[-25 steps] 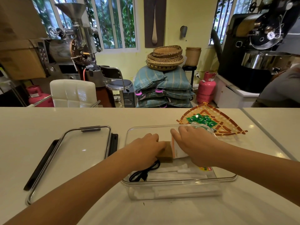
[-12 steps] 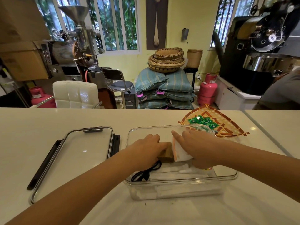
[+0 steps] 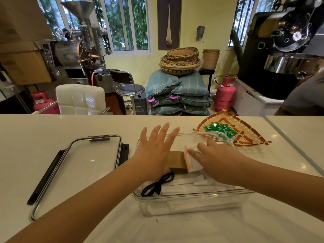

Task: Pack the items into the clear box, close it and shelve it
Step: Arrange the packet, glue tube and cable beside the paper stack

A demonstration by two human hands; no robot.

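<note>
The right hand presses a white packet against the brown block inside the clear box; the left hand hovers spread, empty. Best to seat the packet flat so the lid will close

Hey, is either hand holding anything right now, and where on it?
Left hand is open, holding nothing. Right hand presses on the white packet in the clear box.

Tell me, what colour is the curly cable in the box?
Black; the cable shows clearly in the head view.
</note>
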